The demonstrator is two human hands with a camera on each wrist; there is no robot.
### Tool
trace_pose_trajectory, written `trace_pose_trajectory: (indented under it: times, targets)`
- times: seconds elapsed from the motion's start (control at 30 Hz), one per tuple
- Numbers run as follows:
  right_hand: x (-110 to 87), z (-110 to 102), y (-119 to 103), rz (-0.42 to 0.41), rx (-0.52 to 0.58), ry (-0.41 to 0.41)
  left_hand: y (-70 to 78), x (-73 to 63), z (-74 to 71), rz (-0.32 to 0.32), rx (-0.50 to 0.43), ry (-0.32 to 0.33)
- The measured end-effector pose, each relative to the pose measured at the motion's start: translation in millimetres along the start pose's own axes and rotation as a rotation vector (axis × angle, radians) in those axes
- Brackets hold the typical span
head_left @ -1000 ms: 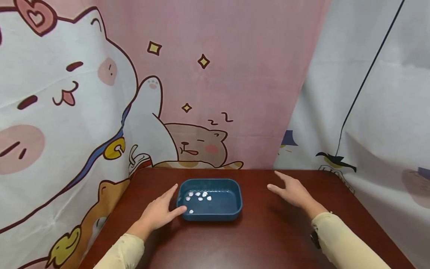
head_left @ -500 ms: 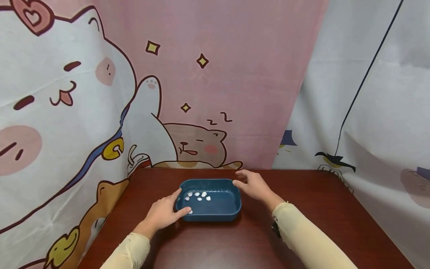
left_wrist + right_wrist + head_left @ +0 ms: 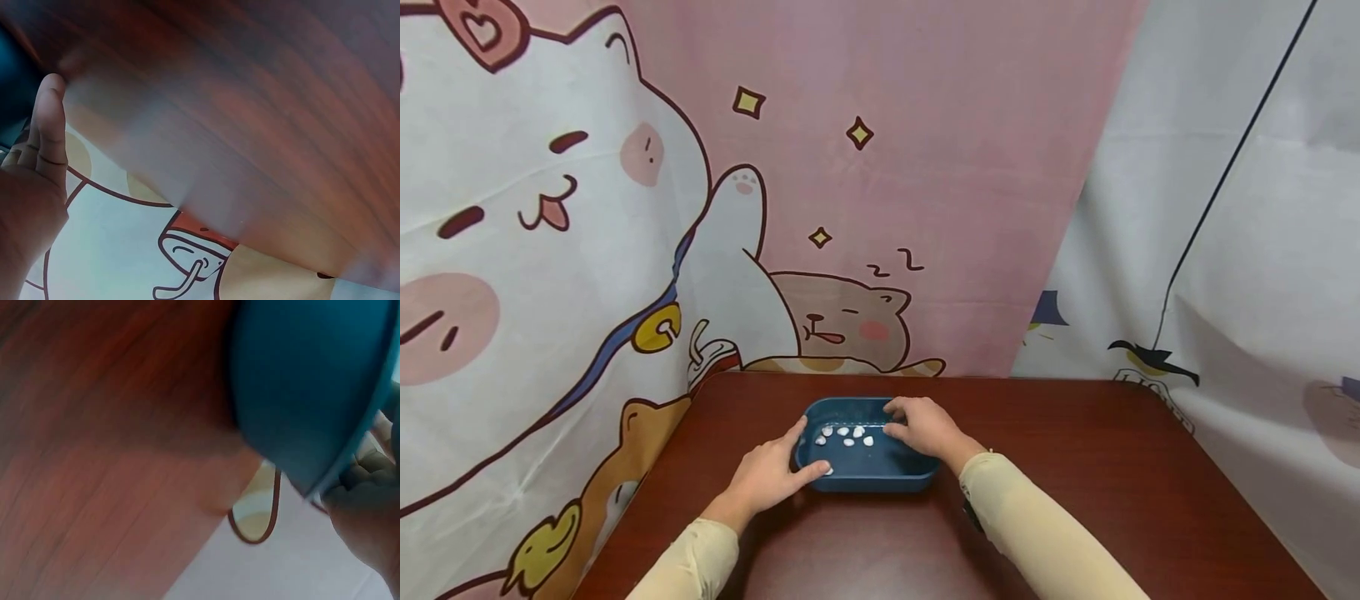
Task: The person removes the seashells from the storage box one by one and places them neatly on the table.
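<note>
A blue rectangular tray (image 3: pixel 874 482) sits on the table, with several small white shell-like pieces (image 3: pixel 848 442) lying in its left half. My left hand (image 3: pixel 766 475) rests at the tray's left end, its fingers straight along the side and its thumb reaching over the front left corner, partly covering one white piece. Over the right part of the tray is my right hand (image 3: pixel 925 427), fingers loosely bent toward the white pieces, nothing visible between them. The right wrist view shows the tray's outer wall (image 3: pixel 306 375) with the right hand (image 3: pixel 369 512) beyond its rim.
The dark red-brown wooden table (image 3: pixel 1075 483) extends around the tray on every side. A cloth with cartoon cats (image 3: pixel 857 325) hangs right behind its back edge, and pale cloth hangs at the left and right.
My right hand has moved left from beside the tray to over its right part. The left hand has shifted slightly right, onto the tray's left end. The tray stays put.
</note>
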State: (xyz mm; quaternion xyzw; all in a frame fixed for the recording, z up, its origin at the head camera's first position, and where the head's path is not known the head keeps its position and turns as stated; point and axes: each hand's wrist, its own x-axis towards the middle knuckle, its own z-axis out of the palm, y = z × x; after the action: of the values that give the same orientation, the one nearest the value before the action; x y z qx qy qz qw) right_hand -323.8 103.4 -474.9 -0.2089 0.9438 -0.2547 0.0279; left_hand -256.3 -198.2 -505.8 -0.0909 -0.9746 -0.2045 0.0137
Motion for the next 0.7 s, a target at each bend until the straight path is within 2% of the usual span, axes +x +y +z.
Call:
trace_pose_trajectory:
  times: [0.13, 0.2, 0.37, 0.57, 0.7]
  targets:
    - [6.5, 17, -15, 0.006, -0.053, -0.072, -1.2, -1.2, 1.7, -0.021, -0.027, -0.001]
    - [8.7, 26, -20, 0.041, -0.059, -0.087, -1.8, -1.4, 3.1, -0.024, -0.038, 0.000]
    - [15.2, 45, -24, 0.112, -0.082, -0.048, -5.7, -2.4, 7.7, -0.011, -0.046, 0.006]
    - [21.1, 55, -26, 0.107, -0.132, -0.002, -9.4, -4.1, 13.0, -0.020, -0.072, 0.013]
    - [22.7, 57, -26, 0.125, -0.122, 0.001, -9.1, -5.4, 16.1, -0.023, -0.108, 0.014]
